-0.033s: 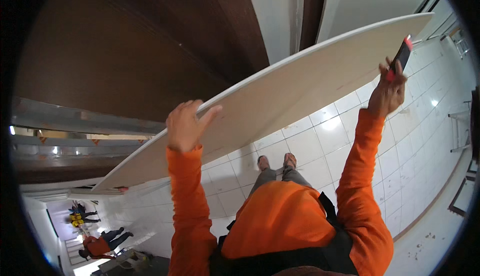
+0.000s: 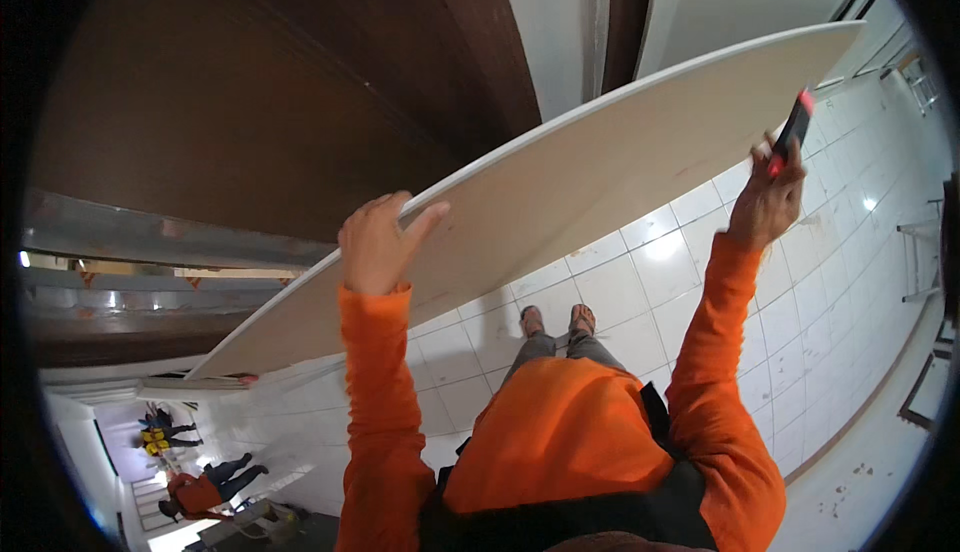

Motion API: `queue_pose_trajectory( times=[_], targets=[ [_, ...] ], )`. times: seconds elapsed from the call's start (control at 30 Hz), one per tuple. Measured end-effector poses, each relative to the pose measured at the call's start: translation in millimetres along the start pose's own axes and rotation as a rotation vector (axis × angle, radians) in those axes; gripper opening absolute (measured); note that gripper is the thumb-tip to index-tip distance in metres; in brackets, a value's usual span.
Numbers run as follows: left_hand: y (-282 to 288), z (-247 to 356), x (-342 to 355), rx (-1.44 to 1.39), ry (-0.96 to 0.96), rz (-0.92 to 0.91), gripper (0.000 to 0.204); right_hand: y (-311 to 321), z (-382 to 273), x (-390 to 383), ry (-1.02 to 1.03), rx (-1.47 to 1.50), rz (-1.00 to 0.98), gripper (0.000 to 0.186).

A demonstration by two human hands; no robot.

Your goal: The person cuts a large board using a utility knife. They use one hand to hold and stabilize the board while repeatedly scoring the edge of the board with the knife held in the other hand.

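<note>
We hold a long pale flat board running from seven to one o'clock, left hand gripping its edge, right hand pressing a red-and-black tool against it.

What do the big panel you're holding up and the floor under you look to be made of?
The panel looks like plasterboard or thin plywood: a pale, matte cream face with a thin white edge, though I can't be sure which. The floor looks like glazed white ceramic tile: square grout lines and glossy light reflections.
</note>
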State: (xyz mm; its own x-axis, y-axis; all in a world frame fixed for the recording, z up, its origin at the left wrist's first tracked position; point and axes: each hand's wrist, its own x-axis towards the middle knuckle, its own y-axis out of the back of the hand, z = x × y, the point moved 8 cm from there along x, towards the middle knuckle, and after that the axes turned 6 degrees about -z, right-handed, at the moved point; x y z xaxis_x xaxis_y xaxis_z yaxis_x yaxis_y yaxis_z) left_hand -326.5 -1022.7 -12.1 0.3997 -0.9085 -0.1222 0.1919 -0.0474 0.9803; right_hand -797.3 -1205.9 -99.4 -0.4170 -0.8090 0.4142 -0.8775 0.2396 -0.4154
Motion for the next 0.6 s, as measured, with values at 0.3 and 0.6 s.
queue_pose_trajectory(
  times=[0.3,0.6],
  targets=[
    [-14.1,-20.8,26.1,-0.071,-0.186,0.044,0.057,19.5,39.0,-271.4,-0.891,0.501,-0.060,0.041],
    [-18.3,-27.4,36.1,-0.016,-0.197,0.040,0.055,-63.1,37.1,-239.9,-0.704,0.384,-0.395,0.035]
  ],
)
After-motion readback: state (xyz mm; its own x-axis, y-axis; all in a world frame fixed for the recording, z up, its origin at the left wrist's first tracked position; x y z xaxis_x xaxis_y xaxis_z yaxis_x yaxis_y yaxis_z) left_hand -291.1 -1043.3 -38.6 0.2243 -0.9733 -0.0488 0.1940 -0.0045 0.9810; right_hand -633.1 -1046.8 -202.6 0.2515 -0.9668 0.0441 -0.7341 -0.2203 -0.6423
